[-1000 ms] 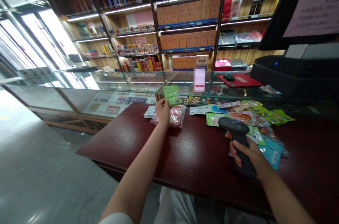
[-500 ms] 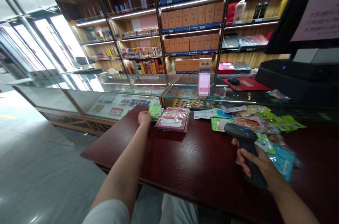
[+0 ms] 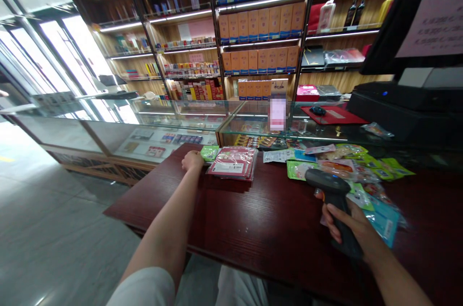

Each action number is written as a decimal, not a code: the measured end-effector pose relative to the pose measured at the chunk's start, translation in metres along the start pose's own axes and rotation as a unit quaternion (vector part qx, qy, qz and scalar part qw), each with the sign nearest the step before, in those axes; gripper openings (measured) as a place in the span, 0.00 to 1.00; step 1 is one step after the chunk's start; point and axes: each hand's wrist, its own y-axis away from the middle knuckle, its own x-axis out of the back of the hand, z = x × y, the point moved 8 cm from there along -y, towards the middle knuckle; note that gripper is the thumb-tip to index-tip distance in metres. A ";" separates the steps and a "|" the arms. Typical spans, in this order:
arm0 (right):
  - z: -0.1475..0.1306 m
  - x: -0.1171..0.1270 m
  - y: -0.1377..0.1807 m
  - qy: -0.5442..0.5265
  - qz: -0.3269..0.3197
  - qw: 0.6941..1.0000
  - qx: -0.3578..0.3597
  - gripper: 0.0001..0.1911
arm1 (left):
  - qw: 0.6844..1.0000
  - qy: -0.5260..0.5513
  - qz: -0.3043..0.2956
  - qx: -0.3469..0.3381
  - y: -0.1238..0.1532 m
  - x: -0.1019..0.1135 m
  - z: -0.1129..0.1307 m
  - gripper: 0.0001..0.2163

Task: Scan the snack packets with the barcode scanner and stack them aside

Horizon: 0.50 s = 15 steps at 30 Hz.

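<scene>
Set-down step: my left hand (image 3: 193,160), grip unclear, by green packet (image 3: 210,153) at 11 o'clock; right hand (image 3: 347,223) clutches scanner (image 3: 327,181); next needs clean release.

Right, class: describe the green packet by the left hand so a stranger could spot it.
On the dark red counter, look to the far left corner. There, between the left hand and the pink-red stack, lies the green packet, the only green one outside the right-hand heap.

One head-worn camera looks forward and down across a dark red counter (image 3: 253,233), the right hand (image 3: 352,224) and its scanner (image 3: 322,180) nearest the lens, the left hand (image 3: 192,160) farther out, shelves (image 3: 260,21) facing beyond.
</scene>
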 end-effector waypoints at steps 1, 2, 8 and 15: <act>0.000 0.000 0.000 0.000 0.000 1.000 0.001 0.30 | 1.000 -0.004 -0.001 -0.003 0.000 0.000 0.001 0.14; -0.001 0.000 0.000 -0.001 -0.002 1.000 0.002 0.30 | 1.000 -0.007 -0.002 -0.008 0.000 -0.001 0.002 0.14; -0.001 -0.001 0.001 -0.005 -0.018 1.000 0.001 0.23 | 0.998 -0.005 -0.007 -0.061 0.000 -0.006 0.007 0.16; 0.000 0.001 -0.001 0.003 -0.018 1.000 0.010 0.23 | 0.993 0.011 -0.021 -0.119 0.005 -0.012 0.013 0.16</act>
